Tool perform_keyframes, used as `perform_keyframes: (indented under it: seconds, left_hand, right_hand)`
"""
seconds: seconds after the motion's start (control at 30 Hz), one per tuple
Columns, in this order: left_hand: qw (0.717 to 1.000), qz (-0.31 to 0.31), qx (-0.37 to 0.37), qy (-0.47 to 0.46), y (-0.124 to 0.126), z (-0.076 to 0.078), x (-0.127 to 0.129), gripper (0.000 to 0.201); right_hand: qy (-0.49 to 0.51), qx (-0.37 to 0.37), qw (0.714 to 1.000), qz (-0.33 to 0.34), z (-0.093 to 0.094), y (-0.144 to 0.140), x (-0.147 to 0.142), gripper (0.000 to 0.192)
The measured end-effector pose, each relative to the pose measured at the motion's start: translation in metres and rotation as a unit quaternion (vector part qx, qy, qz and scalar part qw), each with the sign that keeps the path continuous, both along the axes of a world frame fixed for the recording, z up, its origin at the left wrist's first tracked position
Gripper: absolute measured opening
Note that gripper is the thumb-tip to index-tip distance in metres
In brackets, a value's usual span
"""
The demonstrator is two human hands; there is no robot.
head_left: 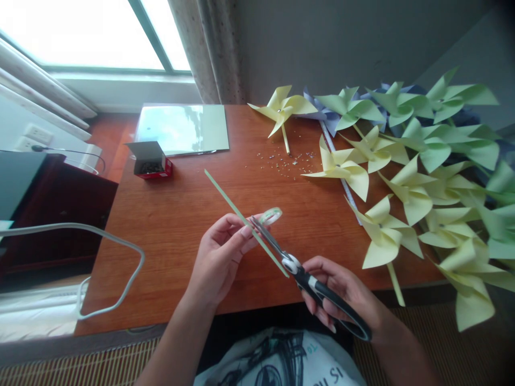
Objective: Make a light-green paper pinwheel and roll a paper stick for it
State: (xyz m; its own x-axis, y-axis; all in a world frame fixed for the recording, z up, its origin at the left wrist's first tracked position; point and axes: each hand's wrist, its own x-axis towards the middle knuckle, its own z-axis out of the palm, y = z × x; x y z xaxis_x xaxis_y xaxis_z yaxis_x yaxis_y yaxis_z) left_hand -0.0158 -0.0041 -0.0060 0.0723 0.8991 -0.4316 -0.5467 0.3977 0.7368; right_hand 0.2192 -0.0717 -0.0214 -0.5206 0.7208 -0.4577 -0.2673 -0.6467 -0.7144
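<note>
Left hand (pixel 221 252) pinches the stick (pixel 241 217); right hand (pixel 341 292) grips scissors (pixel 306 279), blade tips hidden

Both bare forearms enter from the bottom of the frame and converge toward its lower centre. The left hand (pixel 221 254) sits just left of centre, palm turned partly up and toward the right, fingers curled inward with the thumb and fingertips pinched together at its upper right edge. The right hand (pixel 340 295) lies lower and to the right, knuckles facing up, fingers wrapped closed around a grip, its thumb pointing up-left toward the other hand. The two hands are near each other, not touching.
</note>
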Motion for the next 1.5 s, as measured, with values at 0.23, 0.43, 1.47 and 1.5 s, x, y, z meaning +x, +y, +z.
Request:
perform_keyframes:
  seconds: [0.23, 0.43, 1.47, 1.5]
  left_hand:
    - [1.0, 0.002, 0.006, 0.002, 0.0, 0.0, -0.003, 0.013]
    - [1.0, -0.003, 0.012, 0.0, -0.001, 0.001, -0.006, 0.013]
    - [0.987, -0.031, 0.089, 0.132, -0.019, 0.023, -0.013, 0.008]
    - [0.986, -0.039, 0.093, 0.135, -0.019, 0.023, -0.012, 0.007]
  right_hand:
    - [-0.033, 0.024, 0.998, -0.046, 0.014, 0.002, 0.004, 0.058]
    - [-0.245, 0.157, 0.943, -0.161, 0.016, 0.016, -0.004, 0.045]
    - [-0.543, 0.513, 0.66, -0.077, 0.021, 0.064, -0.062, 0.027]
    - [-0.52, 0.504, 0.682, -0.104, 0.024, 0.065, -0.062, 0.027]
